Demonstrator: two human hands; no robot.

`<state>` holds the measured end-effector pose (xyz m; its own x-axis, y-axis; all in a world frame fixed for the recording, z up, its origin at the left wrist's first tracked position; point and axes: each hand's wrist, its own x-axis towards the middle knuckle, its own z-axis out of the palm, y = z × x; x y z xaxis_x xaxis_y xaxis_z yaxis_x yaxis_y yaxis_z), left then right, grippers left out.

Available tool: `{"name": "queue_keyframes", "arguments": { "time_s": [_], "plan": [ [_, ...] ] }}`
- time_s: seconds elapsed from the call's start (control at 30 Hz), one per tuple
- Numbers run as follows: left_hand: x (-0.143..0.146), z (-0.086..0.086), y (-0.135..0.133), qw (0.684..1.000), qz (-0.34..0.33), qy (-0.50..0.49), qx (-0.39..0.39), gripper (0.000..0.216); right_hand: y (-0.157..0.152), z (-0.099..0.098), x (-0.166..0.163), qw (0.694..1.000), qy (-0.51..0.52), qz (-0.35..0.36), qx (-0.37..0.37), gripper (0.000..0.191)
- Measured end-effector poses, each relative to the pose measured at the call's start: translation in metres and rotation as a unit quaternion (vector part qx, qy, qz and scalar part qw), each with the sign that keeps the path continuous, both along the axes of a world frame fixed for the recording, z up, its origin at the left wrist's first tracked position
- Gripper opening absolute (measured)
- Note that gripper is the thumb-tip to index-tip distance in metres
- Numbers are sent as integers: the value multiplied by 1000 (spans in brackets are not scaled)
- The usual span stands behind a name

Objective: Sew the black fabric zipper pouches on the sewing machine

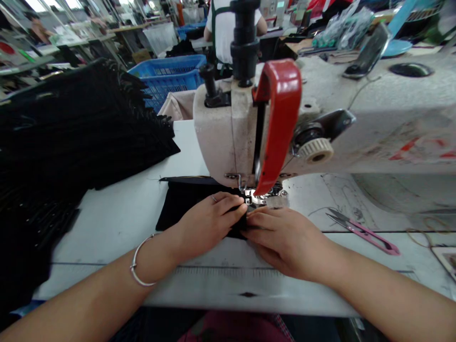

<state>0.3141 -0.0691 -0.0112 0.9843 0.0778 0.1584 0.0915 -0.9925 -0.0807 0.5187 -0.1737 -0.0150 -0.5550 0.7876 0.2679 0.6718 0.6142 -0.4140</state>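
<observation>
A black fabric piece (178, 202) lies flat on the sewing table, with a narrow zipper-like strip along its far edge. My left hand (208, 221) rests on it, fingers pressed together and the tips just beside the presser foot (248, 198). Closed over the right edge of the same piece, my right hand (288, 237) has its fingertips close to the left ones; what lies under them is partly hidden. The white sewing machine (217, 133) with its red guard (281, 118) stands over the fabric's far right corner.
A large pile of black pieces (78, 123) covers the table's left side. Pink-handled thread snips (370, 235) lie right of my right hand, near loose thread. Behind the table are a blue crate (167, 76) and a person in white (223, 33).
</observation>
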Motion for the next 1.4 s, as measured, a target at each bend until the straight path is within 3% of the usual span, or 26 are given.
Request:
{"name": "queue_keyframes", "arguments": {
  "time_s": [0.23,0.5,1.17,1.4],
  "plan": [
    [1,2,1,999,-15,-48,8,26,-1,-1,-1,1000,-7,0,5,25],
    [-1,-5,1,992,34,-91,-83,24,0,-4,-1,1000,-7,-8,16,26],
    [-9,-6,-2,988,-44,-109,-103,17,1,5,14,999,-11,10,30,19],
    [-7,1,-2,955,22,-174,-241,16,2,1,18,999,-5,10,42,23]
  ]
}}
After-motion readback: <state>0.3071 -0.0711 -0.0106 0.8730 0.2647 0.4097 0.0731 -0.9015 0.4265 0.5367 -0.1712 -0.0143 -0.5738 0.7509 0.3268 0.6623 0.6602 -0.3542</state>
